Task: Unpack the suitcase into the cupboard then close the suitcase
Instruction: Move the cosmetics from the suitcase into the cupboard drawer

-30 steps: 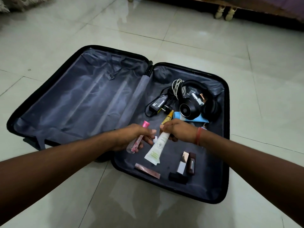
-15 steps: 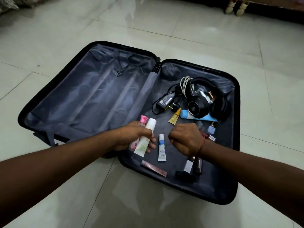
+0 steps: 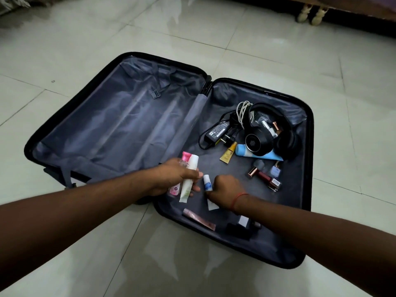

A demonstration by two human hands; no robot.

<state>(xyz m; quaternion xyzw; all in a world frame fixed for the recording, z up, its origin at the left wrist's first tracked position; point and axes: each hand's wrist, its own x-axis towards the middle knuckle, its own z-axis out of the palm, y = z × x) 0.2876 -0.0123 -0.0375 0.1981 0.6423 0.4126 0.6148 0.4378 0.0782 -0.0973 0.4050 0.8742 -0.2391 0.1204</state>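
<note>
suitcase [image 3: 308,146] is seen lying fully open on the tiled floor [image 3: 278,50], its left half bare of goods and its right half carrying what is left to unpack. a change is noted from half a second ago: the right hand [image 3: 225,190], then a loose fist hovering clear of the lining, has been lowered onto the small white tube with the blue label [image 3: 207,182], and its grip is now closed around the tube's lower part, the cap end showing above the fingers. the left hand [image 3: 177,179] is unchanged in its load, its grip closed on the pink-capped bottle [image 3: 186,157] and the white-and-green tube [image 3: 189,179], both held over the case's near edge.

it is judged that small toiletries are being gathered into the hands for one trip to the cupboard, which is not in view. much is left inside: the headphones [image 3: 270,133], the power adapter [image 3: 217,130], the blue tube [image 3: 257,154], the yellow tube [image 3: 228,154], the lipsticks [image 3: 265,179] and the flat rose-coloured packet [image 3: 199,219]. closing of the case is judged to be well off yet.
</note>
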